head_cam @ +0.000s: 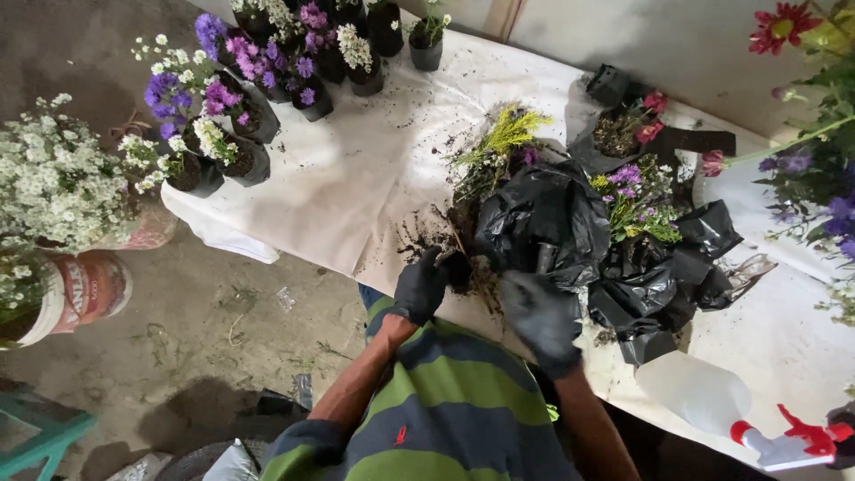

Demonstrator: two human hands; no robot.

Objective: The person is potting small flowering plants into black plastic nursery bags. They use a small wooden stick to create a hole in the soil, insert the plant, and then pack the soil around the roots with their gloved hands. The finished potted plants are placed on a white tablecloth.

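Note:
Both my hands wear black gloves. My left hand (420,287) rests at the table's near edge, fingers curled on loose dark soil and plant roots beside a black plastic bag (543,218). My right hand (541,319) lies just below that bag, fingers bent, touching its lower folds. Yellow-green sprigs (508,134) lie on spilled soil behind the bag. More crumpled black bags (663,285) with small purple and yellow flowers (637,200) sit to the right.
A white cloth covers the table (356,169). Several black pots of purple and white flowers (249,80) stand at its far left. A white spray bottle with a red trigger (712,401) lies at right. Buckets of white flowers (53,187) stand on the floor.

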